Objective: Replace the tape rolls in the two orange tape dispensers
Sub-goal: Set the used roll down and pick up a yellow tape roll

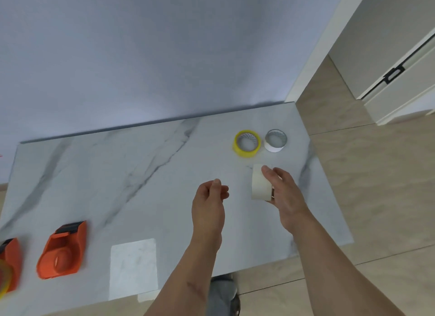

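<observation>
We look down on a marble table with our two bare hands out over its right half.

At the far left edge a first orange dispenser is cut off by the frame, with a blurred strip of yellow tape showing at its near end. Just to its right lies a second dispenser on its side, its round hub facing up and bare — no roll on it. Further right, near the front edge, a pale square patch sits flat on the marble.

Our left hand hovers mid-table, its fingers curled loosely in toward the thumb; it holds nothing we can see, and it is well apart from both dispensers.

Right of it, our right hand grips a cream roll — thumb over the top of the roll's outer band, fingers behind and beneath it, so the roll sits on the hand's left side, between the two hands. Whether the roll touches the table we cannot tell.

Beyond the right hand, toward the back of the table, a yellow roll lies flat, and just beside it on the right lies a white roll. Both are near each other without touching, and apart from either hand.
</observation>
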